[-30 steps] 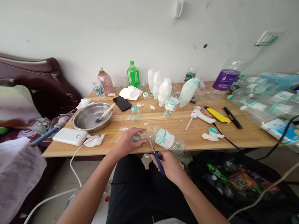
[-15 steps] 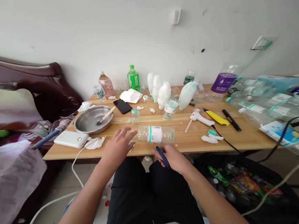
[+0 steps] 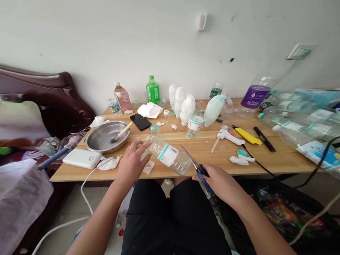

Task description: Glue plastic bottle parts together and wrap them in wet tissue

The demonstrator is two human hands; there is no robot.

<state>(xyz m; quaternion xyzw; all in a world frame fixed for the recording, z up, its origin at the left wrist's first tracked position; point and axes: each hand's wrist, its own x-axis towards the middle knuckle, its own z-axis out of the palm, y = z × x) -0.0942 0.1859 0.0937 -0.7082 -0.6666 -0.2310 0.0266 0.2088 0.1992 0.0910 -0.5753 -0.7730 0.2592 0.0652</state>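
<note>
A clear plastic bottle (image 3: 169,155) with a white and teal label lies tilted over the table's front part. Its left end is at my left hand (image 3: 134,156), whose fingers are wrapped round that end. My right hand (image 3: 213,178) holds dark blue-handled scissors (image 3: 195,164) to the right of the bottle, blades pointing up and left, apart from the bottle. Behind the bottle stand a cut bottle top (image 3: 154,132) and a cut, labelled bottle piece (image 3: 194,125). Several white-coated bottle shapes (image 3: 187,110) stand farther back.
On the wooden table (image 3: 160,176) are a steel bowl (image 3: 106,138) with a brush, a white power bank (image 3: 82,158), a black phone (image 3: 140,122), a glue gun (image 3: 229,137), a yellow cutter (image 3: 247,136) and several bottles at the right.
The bottle's right end has swung down toward the table's front edge. My right hand and the scissors have moved right, and the blades now show clearly.
</note>
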